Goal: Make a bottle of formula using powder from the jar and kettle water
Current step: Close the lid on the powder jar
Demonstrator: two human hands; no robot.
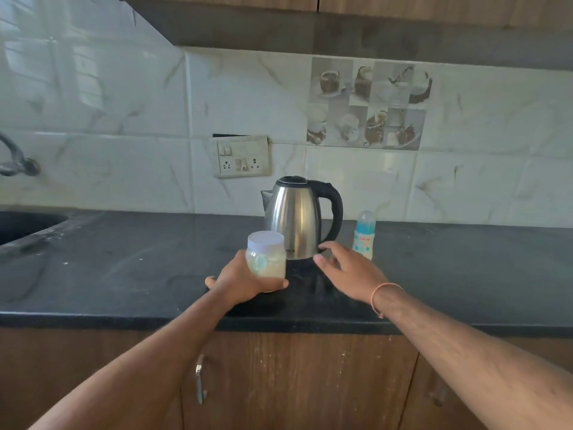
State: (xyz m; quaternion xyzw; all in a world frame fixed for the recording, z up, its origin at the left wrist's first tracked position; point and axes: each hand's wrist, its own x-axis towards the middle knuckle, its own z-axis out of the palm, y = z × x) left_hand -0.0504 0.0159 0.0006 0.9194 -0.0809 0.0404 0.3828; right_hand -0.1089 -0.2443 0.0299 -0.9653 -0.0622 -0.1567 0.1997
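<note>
My left hand (240, 282) grips a clear jar (266, 257) of pale powder with a white lid, holding it upright just above the dark counter (124, 268). Right behind the jar stands a steel kettle (296, 215) with a black handle and lid. A baby bottle (364, 235) with a blue collar and clear cap stands upright to the kettle's right. My right hand (347, 270) hovers open between the jar and the bottle, fingers spread toward the kettle's base, holding nothing.
A black sink (21, 225) with a wall tap (14, 159) lies at the far left. A switch and socket plate (242, 156) sits on the tiled wall behind the kettle. Wooden cabinet doors with a metal handle (200, 378) run below the counter edge.
</note>
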